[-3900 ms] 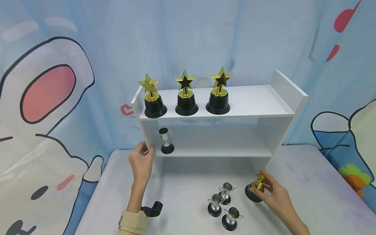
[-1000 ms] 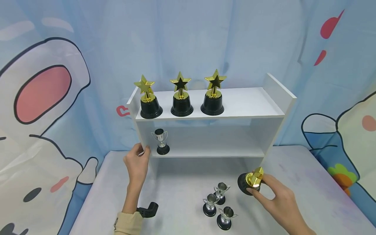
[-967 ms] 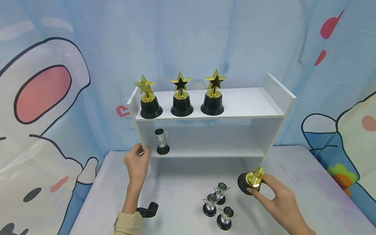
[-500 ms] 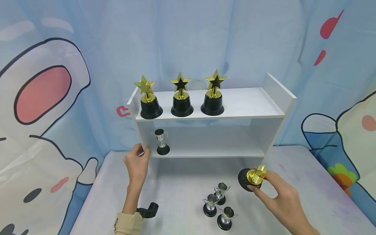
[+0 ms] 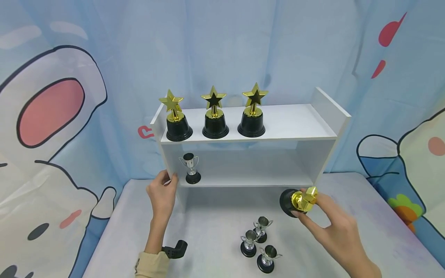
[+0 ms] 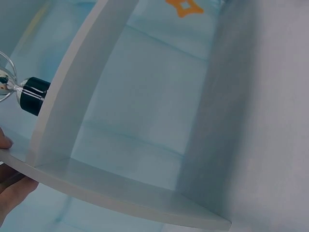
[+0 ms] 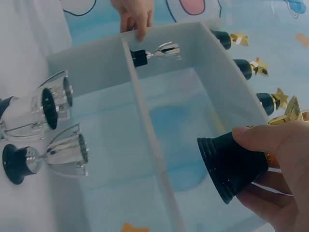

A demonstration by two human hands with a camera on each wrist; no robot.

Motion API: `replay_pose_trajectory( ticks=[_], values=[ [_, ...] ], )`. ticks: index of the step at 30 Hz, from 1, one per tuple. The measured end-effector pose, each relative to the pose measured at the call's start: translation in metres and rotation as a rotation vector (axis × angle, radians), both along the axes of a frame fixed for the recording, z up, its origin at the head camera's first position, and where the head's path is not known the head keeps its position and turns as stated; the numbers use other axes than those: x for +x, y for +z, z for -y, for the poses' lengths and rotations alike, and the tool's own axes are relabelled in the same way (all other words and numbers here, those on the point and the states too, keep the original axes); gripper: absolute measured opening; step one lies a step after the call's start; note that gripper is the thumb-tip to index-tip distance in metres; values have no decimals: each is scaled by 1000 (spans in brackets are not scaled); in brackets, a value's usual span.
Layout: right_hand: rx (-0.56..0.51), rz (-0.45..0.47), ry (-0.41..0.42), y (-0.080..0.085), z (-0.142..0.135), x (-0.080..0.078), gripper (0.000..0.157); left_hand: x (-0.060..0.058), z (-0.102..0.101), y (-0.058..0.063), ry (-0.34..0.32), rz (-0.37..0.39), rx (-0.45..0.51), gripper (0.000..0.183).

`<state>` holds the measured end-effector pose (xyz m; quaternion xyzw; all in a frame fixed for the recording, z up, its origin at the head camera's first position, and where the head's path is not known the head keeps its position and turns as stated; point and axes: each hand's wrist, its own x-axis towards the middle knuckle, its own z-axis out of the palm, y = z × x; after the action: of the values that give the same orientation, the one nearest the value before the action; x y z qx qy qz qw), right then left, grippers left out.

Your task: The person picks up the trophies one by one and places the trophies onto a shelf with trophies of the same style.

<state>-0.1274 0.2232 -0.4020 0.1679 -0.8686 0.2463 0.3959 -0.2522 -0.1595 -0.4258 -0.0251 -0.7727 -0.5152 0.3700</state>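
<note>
My right hand (image 5: 338, 229) grips a gold star trophy (image 5: 302, 200) by its black base, in front of the shelf's lower right. The right wrist view shows thumb and fingers round that black base (image 7: 229, 162). At the white shelf's (image 5: 250, 184) left side panel, my left hand (image 5: 162, 195) pinches the edge between thumb and fingers. In the left wrist view, its fingers (image 6: 14, 195) lie on one side of the panel, the thumb on the other. A small silver trophy cup (image 5: 190, 168) stands on the middle level, close to that hand.
Three gold star trophies (image 5: 214, 116) stand in a row on the top level, left of its middle. Three silver trophy cups (image 5: 249, 243) stand on the white table (image 5: 212, 231) before the shelf. A patterned blue curtain (image 5: 229, 46) hangs behind.
My right hand has lifted the star trophy up from the table toward the shelf, tilting it more. The left hand stays on the side panel.
</note>
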Motion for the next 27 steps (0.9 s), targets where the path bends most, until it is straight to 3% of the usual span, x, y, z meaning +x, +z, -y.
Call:
replay_pose_trajectory(
  ticks=[3,7,9,16,22,27],
  values=[
    [-15,-2,-17,8,2,-1,79,0,0,-1,2,3,-2,15],
    [-53,-10,-10,18,5,-2,61,0,0,-1,4,5,-8,15],
    [-69,-20,-6,23,8,-2,60,0,0,-1,5,8,-8,15],
    [-110,-120,-52,46,19,-6,75,0,0,-1,-1,18,-10,16],
    [-180,-211,-93,65,29,-12,74,1,1,-1,4,35,-9,16],
    [-239,-255,-138,82,38,-16,55,1,1,-1,3,32,-13,16]
  ],
)
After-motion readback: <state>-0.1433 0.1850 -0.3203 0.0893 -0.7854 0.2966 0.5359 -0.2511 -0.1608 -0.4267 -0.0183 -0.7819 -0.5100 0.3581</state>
